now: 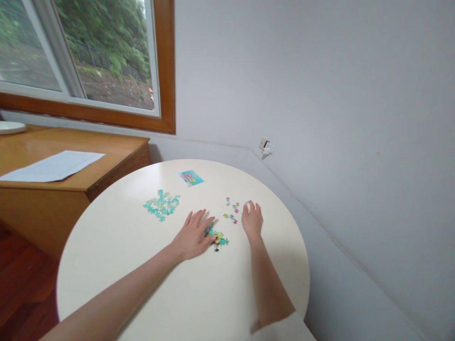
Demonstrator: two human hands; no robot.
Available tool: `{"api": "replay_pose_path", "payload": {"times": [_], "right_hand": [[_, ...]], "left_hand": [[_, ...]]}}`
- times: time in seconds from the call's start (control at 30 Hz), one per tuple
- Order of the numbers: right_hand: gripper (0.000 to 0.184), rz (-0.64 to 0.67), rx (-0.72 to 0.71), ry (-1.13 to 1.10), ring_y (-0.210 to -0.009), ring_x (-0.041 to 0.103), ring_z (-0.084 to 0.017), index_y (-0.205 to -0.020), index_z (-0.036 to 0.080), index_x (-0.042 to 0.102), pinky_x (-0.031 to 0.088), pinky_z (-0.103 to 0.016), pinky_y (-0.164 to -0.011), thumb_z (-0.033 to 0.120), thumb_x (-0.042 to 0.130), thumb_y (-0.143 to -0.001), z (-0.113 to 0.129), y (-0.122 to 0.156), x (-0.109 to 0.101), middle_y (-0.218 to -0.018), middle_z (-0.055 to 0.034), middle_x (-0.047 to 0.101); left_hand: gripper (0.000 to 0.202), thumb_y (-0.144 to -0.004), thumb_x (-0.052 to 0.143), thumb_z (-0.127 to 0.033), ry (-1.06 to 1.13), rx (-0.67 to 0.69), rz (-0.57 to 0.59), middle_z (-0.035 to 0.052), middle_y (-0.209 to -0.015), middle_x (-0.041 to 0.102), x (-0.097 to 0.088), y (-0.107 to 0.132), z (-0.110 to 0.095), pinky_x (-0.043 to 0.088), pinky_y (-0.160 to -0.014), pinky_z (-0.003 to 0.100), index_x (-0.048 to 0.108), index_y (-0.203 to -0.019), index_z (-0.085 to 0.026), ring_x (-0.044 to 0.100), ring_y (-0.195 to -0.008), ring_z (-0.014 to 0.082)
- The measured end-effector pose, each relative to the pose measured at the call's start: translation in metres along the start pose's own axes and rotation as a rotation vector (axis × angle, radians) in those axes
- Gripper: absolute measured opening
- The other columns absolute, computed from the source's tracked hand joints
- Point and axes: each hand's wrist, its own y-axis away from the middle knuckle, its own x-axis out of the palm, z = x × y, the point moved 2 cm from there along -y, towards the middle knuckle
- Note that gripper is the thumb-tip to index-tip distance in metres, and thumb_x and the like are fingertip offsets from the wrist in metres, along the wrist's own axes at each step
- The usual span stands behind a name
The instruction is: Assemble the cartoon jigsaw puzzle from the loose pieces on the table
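Observation:
My left hand point(194, 234) lies flat on the round white table point(142, 274), fingers stretched out, its fingertips resting on a small joined cluster of puzzle pieces point(218, 238). My right hand point(252, 219) rests palm down a little further right, fingers reaching among loose pink and green pieces point(232, 210); whether it pinches one is hidden. A spread of teal pieces point(162, 204) lies to the left. A small picture card point(191, 178) sits near the table's far edge.
A wooden desk point(71, 184) with a white sheet of paper point(53, 166) stands to the left under a window point(88, 57). Grey walls meet in a corner behind the table, with a small white fitting point(265, 145) on the ledge.

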Motion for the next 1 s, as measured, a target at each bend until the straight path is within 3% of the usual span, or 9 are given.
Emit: {"api": "replay_pose_path", "payload": {"times": [0.17, 0.33, 0.57, 0.77, 1.0], "right_hand": [[0.064, 0.068, 0.032, 0.070, -0.137, 0.024, -0.035, -0.139, 0.012, 0.039, 0.021, -0.053, -0.108, 0.051, 0.024, -0.090, 0.000, -0.006, 0.006, -0.144, -0.0203, 0.035], [0.069, 0.191, -0.079, 0.139, -0.141, 0.015, -0.032, -0.145, 0.017, 0.028, 0.018, -0.051, -0.110, 0.058, 0.024, -0.089, 0.003, -0.017, 0.014, -0.149, -0.0157, 0.028], [0.066, 0.410, -0.213, 0.303, -0.141, 0.013, -0.030, -0.147, 0.026, 0.018, 0.015, -0.048, -0.112, 0.058, 0.024, -0.090, 0.021, -0.031, 0.025, -0.154, -0.0112, 0.019], [0.056, 0.535, -0.383, 0.427, -0.141, 0.014, -0.030, -0.143, 0.035, 0.028, 0.012, -0.050, -0.112, 0.054, 0.032, -0.091, 0.032, -0.032, 0.034, -0.153, -0.0054, 0.023], [0.050, 0.514, -0.412, 0.464, -0.140, 0.021, -0.026, -0.144, 0.024, 0.031, 0.017, -0.044, -0.112, 0.035, 0.029, -0.095, 0.034, -0.023, 0.031, -0.151, -0.0085, 0.026]], "left_hand": [[0.054, -0.090, 0.043, -0.049, 0.030, 0.116, 0.167, 0.0152, -0.146, 0.034, 0.004, 0.000, 0.002, 0.018, -0.110, 0.056, 0.038, -0.138, -0.025, 0.029, -0.136, 0.0300], [0.043, -0.089, 0.047, -0.043, 0.052, 0.135, 0.169, 0.0146, -0.142, 0.041, 0.004, 0.001, 0.003, 0.022, -0.108, 0.056, 0.051, -0.128, -0.026, 0.037, -0.132, 0.0307], [0.042, -0.087, 0.050, -0.043, 0.087, 0.128, 0.167, 0.0159, -0.138, 0.045, 0.006, -0.001, 0.007, 0.025, -0.107, 0.056, 0.052, -0.126, -0.026, 0.039, -0.130, 0.0313], [0.043, -0.087, 0.051, -0.044, 0.092, 0.125, 0.172, 0.0171, -0.137, 0.045, 0.005, 0.000, 0.007, 0.026, -0.107, 0.056, 0.053, -0.125, -0.024, 0.039, -0.130, 0.0315], [0.042, -0.085, 0.055, -0.042, 0.102, 0.126, 0.172, 0.0170, -0.135, 0.046, 0.002, -0.001, 0.007, 0.027, -0.107, 0.054, 0.055, -0.123, -0.023, 0.041, -0.128, 0.0309]]}}
